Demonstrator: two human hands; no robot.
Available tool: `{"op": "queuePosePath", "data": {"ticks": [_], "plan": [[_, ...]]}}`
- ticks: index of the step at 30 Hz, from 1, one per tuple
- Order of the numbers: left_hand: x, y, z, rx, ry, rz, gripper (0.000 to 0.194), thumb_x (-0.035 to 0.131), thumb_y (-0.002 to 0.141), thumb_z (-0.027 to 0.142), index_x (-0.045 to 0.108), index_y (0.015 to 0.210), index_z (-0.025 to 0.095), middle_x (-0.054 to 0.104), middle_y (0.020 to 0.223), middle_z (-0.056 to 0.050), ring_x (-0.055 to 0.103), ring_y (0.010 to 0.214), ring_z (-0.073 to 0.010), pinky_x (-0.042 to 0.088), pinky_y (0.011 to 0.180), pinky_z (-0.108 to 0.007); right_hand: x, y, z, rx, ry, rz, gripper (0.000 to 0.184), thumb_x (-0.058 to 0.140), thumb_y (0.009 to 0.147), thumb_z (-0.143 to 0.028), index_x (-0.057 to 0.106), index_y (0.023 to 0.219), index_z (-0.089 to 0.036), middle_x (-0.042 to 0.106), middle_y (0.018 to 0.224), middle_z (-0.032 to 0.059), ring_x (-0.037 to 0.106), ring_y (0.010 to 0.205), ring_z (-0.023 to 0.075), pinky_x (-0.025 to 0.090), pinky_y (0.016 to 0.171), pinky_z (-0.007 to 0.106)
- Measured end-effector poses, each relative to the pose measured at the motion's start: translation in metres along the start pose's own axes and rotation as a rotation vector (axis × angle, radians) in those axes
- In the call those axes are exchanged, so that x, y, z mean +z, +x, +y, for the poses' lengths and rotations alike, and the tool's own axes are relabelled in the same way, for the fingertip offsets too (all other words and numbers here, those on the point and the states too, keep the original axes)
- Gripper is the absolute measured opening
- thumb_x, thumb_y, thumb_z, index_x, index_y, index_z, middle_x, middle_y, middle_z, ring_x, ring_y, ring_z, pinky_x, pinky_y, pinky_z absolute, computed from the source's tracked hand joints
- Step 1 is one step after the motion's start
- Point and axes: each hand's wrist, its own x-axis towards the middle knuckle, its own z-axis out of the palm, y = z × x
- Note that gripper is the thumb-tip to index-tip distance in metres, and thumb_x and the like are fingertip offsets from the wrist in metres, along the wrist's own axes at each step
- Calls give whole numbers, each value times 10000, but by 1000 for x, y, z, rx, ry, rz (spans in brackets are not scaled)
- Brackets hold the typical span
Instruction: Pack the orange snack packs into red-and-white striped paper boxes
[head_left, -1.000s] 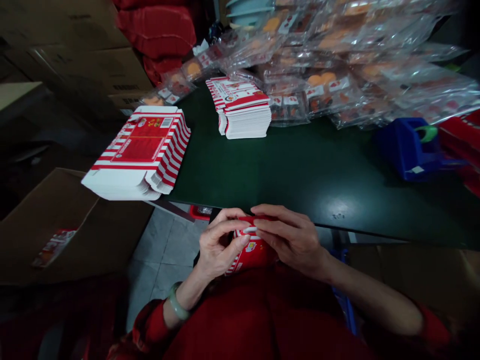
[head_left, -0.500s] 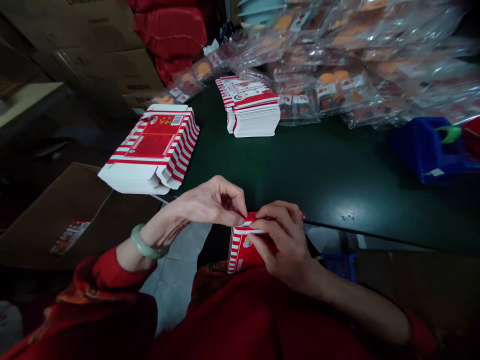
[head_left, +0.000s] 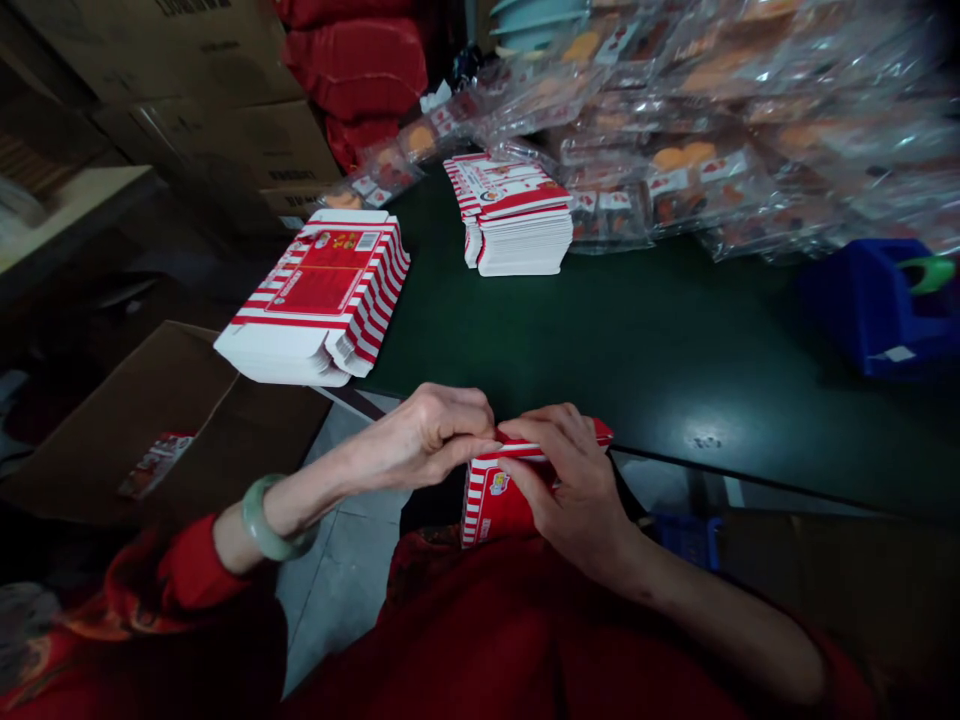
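A red-and-white striped cardboard box (head_left: 491,500) stands upright at my lap, just below the table's front edge. My left hand (head_left: 450,430), wearing a pale green bangle (head_left: 266,520), pinches the box's upper left corner between thumb and fingers. Across the top edge lies my right hand (head_left: 566,480), its thumb on the front face and its fingers over the top flap. Parts of the box are covered by my fingers and the red clothing. Beyond my hands, a stack of flat striped cartons (head_left: 315,275) and a stack of printed cards or small cartons (head_left: 517,215) rest on the table.
The dark green table (head_left: 645,340) spans the view. Clear bags of toy-like pieces (head_left: 697,180) are heaped at its back. A blue tape dispenser (head_left: 877,310) sits at the right. An open cardboard carton (head_left: 142,420) is low at left, with brown boxes (head_left: 217,140) behind.
My left hand has lowered slightly and closed more tightly at the box's corner. The top flap lies closer to the front edge. The camera view has shifted a little.
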Motion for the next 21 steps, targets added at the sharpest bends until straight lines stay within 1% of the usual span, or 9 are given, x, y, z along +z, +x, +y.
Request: {"op": "queuePosePath", "data": {"ticks": [2, 5, 8, 11, 13, 15, 18, 19, 21], "plan": [[10, -13, -1, 50, 82, 75, 215, 471, 916, 178, 674, 873, 118, 655, 903, -112, 628, 744, -148, 510, 660, -243, 1, -1, 3, -31, 5, 10, 149, 530, 854, -94, 624, 901, -200, 606, 840, 42, 524, 791, 185, 403, 699, 361], [28, -29, -6, 101, 137, 219, 169, 531, 895, 173, 648, 1003, 116, 641, 1011, -136, 635, 881, -173, 534, 760, -281, 2, -1, 5, -54, 26, 10, 157, 531, 860, -86, 632, 821, -200, 591, 819, 29, 516, 765, 167, 395, 683, 348], [47, -33, -12, 89, 52, 409, 113, 593, 855, 138, 655, 948, 126, 656, 949, -109, 643, 839, -156, 541, 731, -275, 5, -3, 3, -63, 30, 7, 158, 540, 848, -67, 624, 792, -189, 581, 803, 30, 508, 751, 164, 385, 670, 344], [61, -32, -16, 4, -131, 546, 80, 675, 798, 177, 647, 863, 142, 667, 897, -83, 652, 780, -149, 545, 684, -263, 6, -4, 0, -75, -2, 7, 158, 539, 846, -58, 626, 798, -181, 582, 794, 36, 504, 756, 169, 386, 679, 350], [67, -31, -17, -84, -300, 599, 144, 700, 775, 199, 627, 887, 144, 674, 912, -83, 656, 761, -141, 550, 664, -245, 2, -3, 0, -91, -23, -12, 157, 530, 851, -55, 635, 842, -171, 594, 826, 51, 513, 775, 173, 400, 690, 351], [70, -33, -20, -148, -466, 637, 215, 699, 771, 198, 612, 961, 150, 685, 948, -88, 668, 774, -139, 559, 670, -234, -9, -1, 4, -114, -73, -24, 148, 546, 849, -68, 645, 909, -161, 611, 882, 72, 531, 823, 190, 411, 719, 367], [69, -40, -30, -180, -631, 678, 279, 718, 754, 191, 631, 1018, 172, 712, 914, -64, 681, 744, -130, 566, 656, -216, -31, -2, 18, -106, -139, 7, 147, 632, 820, -134, 662, 955, -182, 623, 946, 83, 547, 939, 237, 413, 796, 416], [68, -42, -34, -188, -660, 686, 274, 728, 744, 195, 650, 1006, 177, 717, 912, -61, 680, 726, -126, 564, 638, -208, -37, -4, 23, -81, -98, 9, 164, 649, 813, -150, 664, 970, -198, 620, 964, 78, 555, 955, 236, 423, 805, 414], [66, -46, -43, -205, -694, 694, 232, 747, 728, 225, 685, 947, 178, 714, 945, -71, 675, 715, -126, 560, 608, -202, -44, -10, 33, -6, 90, -3, 212, 642, 820, -152, 657, 1015, -233, 609, 988, 61, 586, 929, 201, 465, 773, 364]]}}
